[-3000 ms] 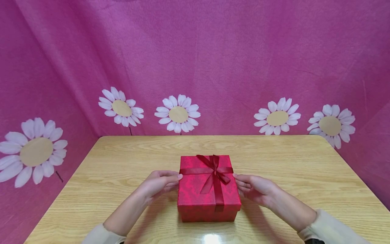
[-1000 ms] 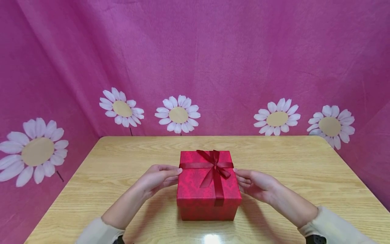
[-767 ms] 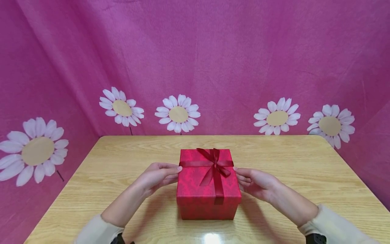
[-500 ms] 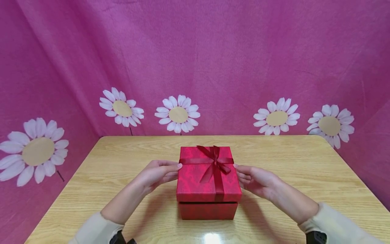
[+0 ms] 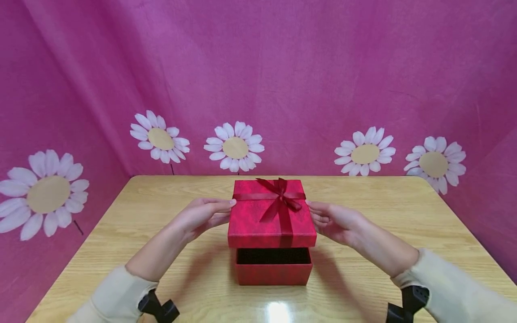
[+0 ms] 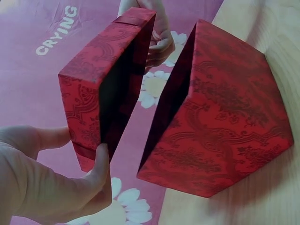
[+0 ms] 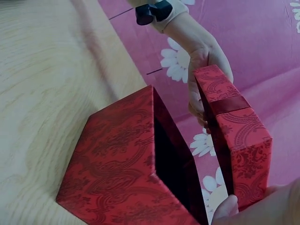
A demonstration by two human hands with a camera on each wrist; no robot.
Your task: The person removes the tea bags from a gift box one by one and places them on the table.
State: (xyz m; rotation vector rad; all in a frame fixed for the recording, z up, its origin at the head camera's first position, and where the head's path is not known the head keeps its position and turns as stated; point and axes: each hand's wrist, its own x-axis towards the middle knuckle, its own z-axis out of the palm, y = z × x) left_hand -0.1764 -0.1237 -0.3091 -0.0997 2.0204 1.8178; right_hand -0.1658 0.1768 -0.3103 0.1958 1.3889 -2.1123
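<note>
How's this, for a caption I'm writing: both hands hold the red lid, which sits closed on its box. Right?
Not quite: the lid is held clear of the box, as the left wrist view shows; the left hand and right hand do hold it.

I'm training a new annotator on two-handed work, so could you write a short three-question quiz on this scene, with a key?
1. True or false: the lid is held clear of the box base.

2. Where does the ribbon bow sit?
A. On the base's front wall
B. On the lid's top
C. Inside the base

3. Which parts of the lid do the left grip and the right grip hold?

Key
1. True; both wrist views show a gap between lid and base.
2. B.
3. Opposite sides: the left grip pinches the left side, the right grip the right side.
</note>
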